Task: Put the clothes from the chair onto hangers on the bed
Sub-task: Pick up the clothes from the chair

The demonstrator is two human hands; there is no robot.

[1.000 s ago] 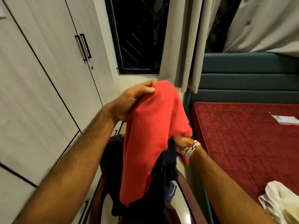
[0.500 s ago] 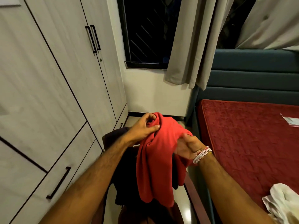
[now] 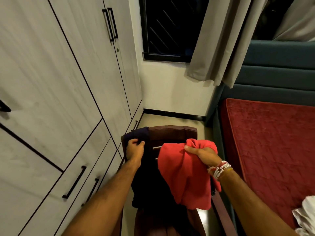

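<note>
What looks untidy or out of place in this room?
Nothing looks damaged. A dark garment hangs slumped over the back of the chair, a red garment is bunched in the right hand, and a white cloth lies crumpled on the bed.

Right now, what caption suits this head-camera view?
Right hand bunches a red cloth garment while left hand grips dark navy clothing on the wooden chair.

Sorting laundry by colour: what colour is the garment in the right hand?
The garment in the right hand is plain red, seen in the head view.
</note>
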